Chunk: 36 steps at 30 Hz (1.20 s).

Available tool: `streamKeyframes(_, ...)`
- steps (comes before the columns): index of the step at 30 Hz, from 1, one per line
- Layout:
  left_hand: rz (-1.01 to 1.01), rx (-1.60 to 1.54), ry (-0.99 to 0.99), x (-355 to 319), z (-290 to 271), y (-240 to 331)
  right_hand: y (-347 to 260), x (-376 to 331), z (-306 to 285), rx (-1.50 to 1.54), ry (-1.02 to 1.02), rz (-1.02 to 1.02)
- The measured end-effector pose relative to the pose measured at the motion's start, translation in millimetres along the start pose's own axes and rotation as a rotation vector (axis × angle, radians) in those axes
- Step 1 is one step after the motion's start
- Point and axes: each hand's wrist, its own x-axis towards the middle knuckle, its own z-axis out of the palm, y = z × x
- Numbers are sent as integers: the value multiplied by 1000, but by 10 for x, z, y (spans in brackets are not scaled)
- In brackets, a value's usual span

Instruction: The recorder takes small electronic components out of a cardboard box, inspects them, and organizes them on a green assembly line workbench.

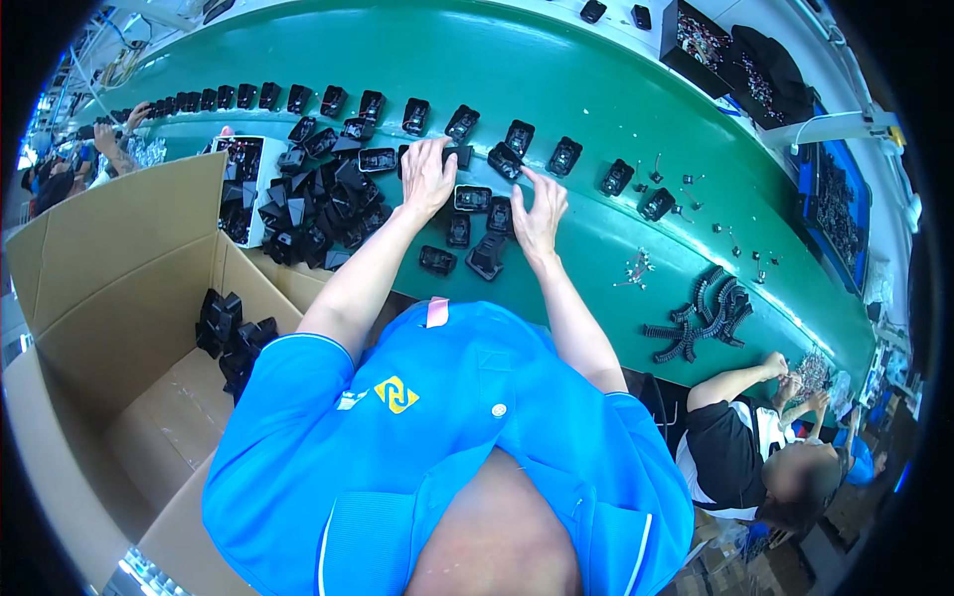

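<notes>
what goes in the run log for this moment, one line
left hand on black housing | right hand beside black housing | green belt | pile of black parts left | cardboard box

A long green conveyor belt (pixel 596 89) with a white far edge curves across a brightly lit workshop, a big open cardboard box (pixel 119 298) beside its near left edge and blue trays (pixel 835 199) past its far right.
</notes>
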Motion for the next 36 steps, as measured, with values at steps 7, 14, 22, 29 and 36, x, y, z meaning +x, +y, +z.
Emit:
streamKeyframes(7, 19, 6, -225, 113, -145, 25, 35, 378, 305, -182, -162, -130)
streamKeyframes(14, -254, 48, 170, 482, -443, -909, 39, 291, 159, -204, -357, -149)
streamKeyframes(22, -177, 270, 23, 427, -479, -1510, -97, 258, -123, -109, -392, -161)
streamKeyframes(29, -214, 269, -67, 397, -702, -1386, -128, 136, -245, -8, -203, -103)
streamKeyframes(36, -394, 317, 124, 611, -894, -2325, -84, 17, -421, 6, -106, -10)
